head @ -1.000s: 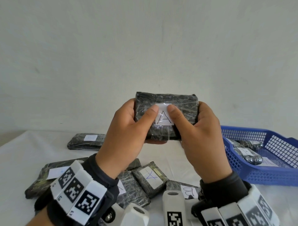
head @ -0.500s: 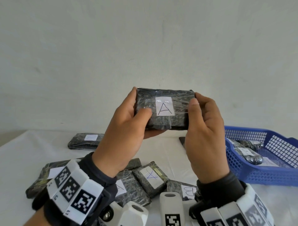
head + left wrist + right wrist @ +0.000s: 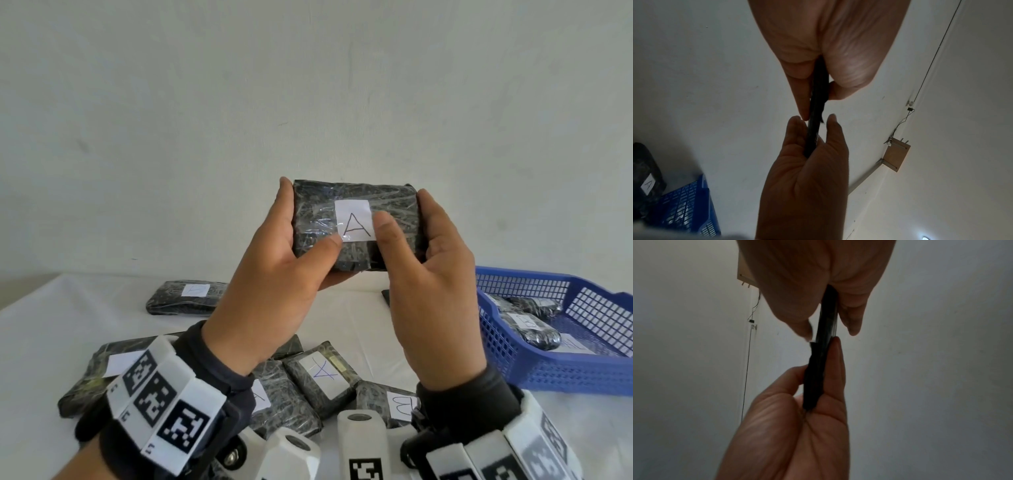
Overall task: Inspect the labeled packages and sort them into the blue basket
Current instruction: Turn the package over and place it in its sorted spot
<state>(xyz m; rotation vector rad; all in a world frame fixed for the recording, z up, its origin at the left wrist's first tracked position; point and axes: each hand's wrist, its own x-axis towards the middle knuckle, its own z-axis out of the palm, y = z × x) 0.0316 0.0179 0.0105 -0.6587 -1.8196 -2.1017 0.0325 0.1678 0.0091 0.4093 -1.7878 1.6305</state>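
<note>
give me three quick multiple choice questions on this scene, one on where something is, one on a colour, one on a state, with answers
1. Where is the basket?
A. on the table, right of the hands
B. on the floor
C. left of the hands

2. What colour is the basket?
A. red
B. blue
C. green

3. How is the package marked A held?
A. lying flat on the table
B. by the left hand alone
C. lifted off the table, in both hands

Answers:
1. A, it sits at the right side of the table.
2. B, its mesh walls are blue.
3. C, the left hand and the right hand each grip one end, label facing the camera.
</note>
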